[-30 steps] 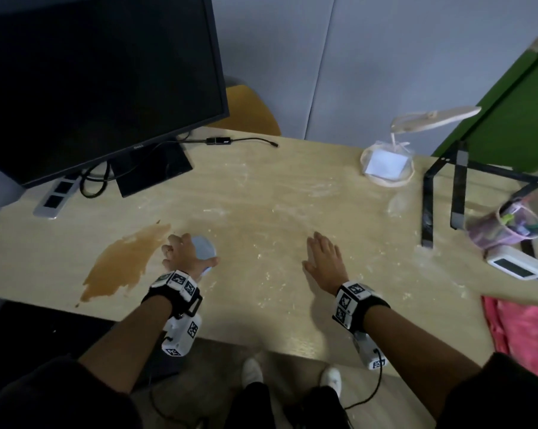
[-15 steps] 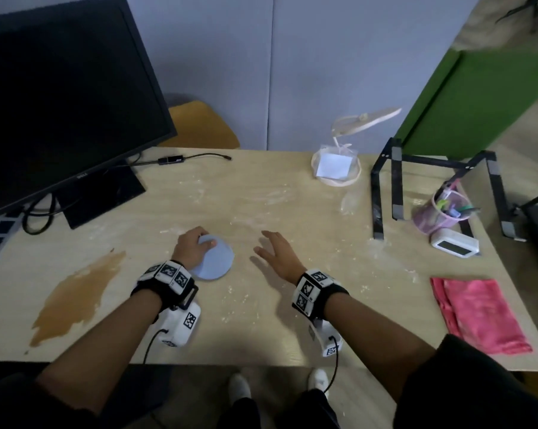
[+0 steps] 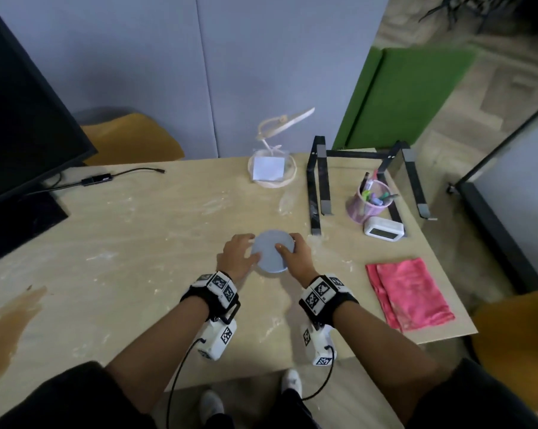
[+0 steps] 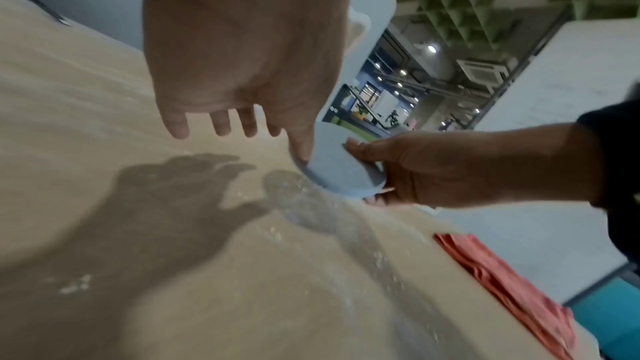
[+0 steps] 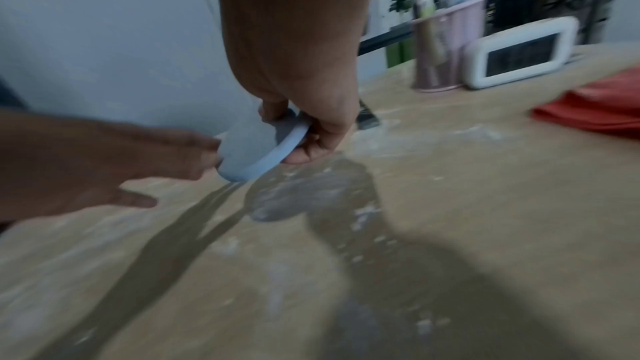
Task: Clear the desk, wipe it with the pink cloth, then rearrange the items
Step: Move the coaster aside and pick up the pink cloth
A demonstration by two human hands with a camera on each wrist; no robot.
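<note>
A round pale-blue disc hangs tilted just above the middle of the wooden desk, between my two hands. My right hand grips its right edge, thumb on top and fingers underneath. My left hand is at the disc's left edge with fingers spread straight; only its thumb touches the disc. The folded pink cloth lies at the desk's right front corner, away from both hands.
A brown spill stains the front left, and white powder streaks cover the middle. A monitor stands back left. At back right stand a lamp base, a black laptop stand, a pink pen cup and a white clock.
The disc has travelled right, from beside the spill to the desk's middle, in my left hand. My right hand has taken hold of it, and the left fingers have straightened.
</note>
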